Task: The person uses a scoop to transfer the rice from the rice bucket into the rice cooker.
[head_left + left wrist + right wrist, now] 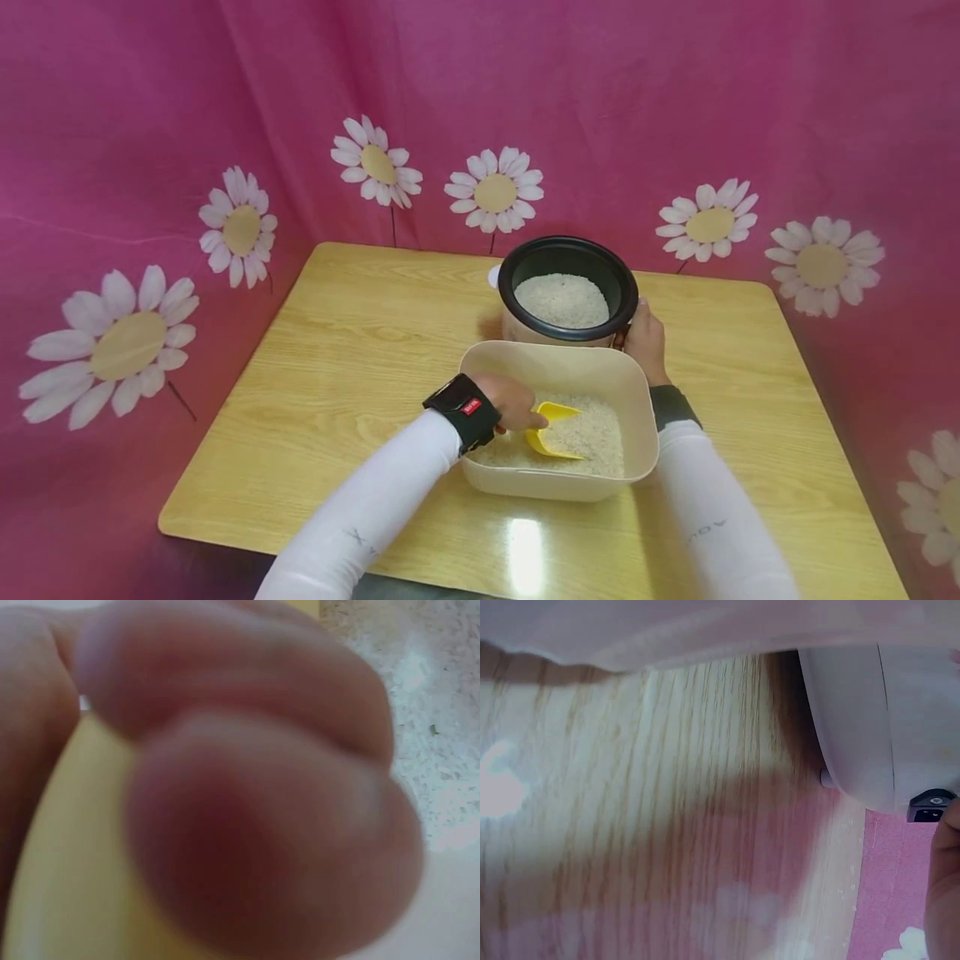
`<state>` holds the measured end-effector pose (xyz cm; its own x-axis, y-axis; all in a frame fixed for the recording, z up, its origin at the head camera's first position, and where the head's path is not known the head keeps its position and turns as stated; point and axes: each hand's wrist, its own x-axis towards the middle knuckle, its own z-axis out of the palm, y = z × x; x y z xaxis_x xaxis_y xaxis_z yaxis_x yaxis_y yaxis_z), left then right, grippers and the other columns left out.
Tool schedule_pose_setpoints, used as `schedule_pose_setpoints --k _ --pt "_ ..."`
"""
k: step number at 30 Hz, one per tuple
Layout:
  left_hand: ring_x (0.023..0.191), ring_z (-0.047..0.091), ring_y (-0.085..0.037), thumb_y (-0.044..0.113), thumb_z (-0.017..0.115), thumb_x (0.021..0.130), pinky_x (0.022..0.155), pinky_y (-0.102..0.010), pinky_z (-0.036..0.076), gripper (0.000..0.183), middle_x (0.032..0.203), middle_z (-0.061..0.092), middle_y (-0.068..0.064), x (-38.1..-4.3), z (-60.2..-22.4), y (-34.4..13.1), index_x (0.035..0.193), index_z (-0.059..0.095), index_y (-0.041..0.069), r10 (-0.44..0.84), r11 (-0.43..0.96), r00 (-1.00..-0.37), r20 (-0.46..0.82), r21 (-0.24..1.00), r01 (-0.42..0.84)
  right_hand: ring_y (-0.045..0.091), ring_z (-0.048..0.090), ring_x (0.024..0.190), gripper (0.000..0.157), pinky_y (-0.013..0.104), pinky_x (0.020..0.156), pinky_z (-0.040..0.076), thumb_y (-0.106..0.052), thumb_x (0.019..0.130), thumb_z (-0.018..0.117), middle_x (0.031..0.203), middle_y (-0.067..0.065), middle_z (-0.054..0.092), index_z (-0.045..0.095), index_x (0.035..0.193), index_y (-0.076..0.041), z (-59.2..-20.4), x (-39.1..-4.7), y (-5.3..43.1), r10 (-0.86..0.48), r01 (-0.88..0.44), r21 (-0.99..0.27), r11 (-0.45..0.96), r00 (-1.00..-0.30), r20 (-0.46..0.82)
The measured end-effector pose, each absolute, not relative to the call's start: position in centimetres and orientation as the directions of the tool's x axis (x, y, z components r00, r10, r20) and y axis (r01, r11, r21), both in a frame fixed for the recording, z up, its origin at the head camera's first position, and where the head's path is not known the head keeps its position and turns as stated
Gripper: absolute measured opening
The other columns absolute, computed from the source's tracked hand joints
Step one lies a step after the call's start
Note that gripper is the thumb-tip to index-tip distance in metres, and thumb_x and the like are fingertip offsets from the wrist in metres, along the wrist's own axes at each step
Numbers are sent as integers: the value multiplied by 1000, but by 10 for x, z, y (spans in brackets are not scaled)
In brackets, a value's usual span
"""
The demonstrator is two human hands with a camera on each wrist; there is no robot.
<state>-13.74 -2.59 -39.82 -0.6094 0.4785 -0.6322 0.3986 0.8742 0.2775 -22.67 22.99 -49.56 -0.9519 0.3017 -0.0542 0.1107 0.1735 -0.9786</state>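
In the head view a cream plastic bin holds white rice. My left hand reaches into it and grips a yellow scoop, whose open end lies in the rice. Close up in the left wrist view, blurred fingers wrap over the scoop's yellow handle. Behind the bin stands a rice cooker with a black inner pot, also with rice inside. My right hand rests against the cooker's right side, its fingers partly hidden.
The wooden table extends on both sides of the bin and cooker. A pink curtain with daisies hangs close behind and beside it. On the cooker's side, a dark power socket shows in the right wrist view.
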Motion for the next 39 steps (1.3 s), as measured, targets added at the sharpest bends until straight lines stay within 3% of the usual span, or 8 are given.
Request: schedule_pose_setpoints --k 14,20,24,30,35,39 --pt "62 49 -14 49 48 106 64 -29 36 48 65 52 3 -142 -405 -20 96 72 8 462 885 -632 -622 287 366 7 49 51 53 22 54 43 -53 110 29 53 -10 49 55 74 -25 -479 -215 223 282 89 -980 180 -959 -36" --pt "55 45 -11 45 45 108 60 -26 36 55 58 46 6 -144 -408 -18 64 57 14 496 866 -635 -592 277 417 8 48 56 55 23 57 41 -62 108 27 59 -10 49 57 79 -27 -494 -222 228 275 85 -974 212 -961 -24" --pt "53 42 -11 46 44 108 59 -28 33 62 55 42 7 -154 -424 -14 53 51 18 469 878 -661 -586 233 417 6 47 55 54 22 56 40 -59 109 27 57 -12 49 56 77 -27 -496 -223 229 280 51 -970 238 -960 19" --pt "60 46 -12 48 45 107 64 -29 36 60 58 44 7 -158 -430 -12 55 55 18 469 878 -674 -571 217 427 5 47 53 53 22 55 40 -54 110 27 55 -13 48 56 75 -27 -496 -222 230 281 38 -971 235 -959 30" --pt "75 52 -14 48 44 107 80 -33 40 52 67 44 6 -153 -421 -14 68 65 21 485 873 -711 -509 231 430 6 47 52 53 22 54 40 -50 111 29 54 -12 49 57 73 -26 -497 -224 230 287 50 -975 216 -958 14" --pt "75 52 -15 47 42 108 81 -33 41 52 66 42 6 -149 -412 -17 76 71 18 503 863 -710 -492 253 437 6 47 53 54 22 55 40 -53 111 28 56 -9 49 57 75 -26 -497 -224 230 301 61 -971 233 -954 12"
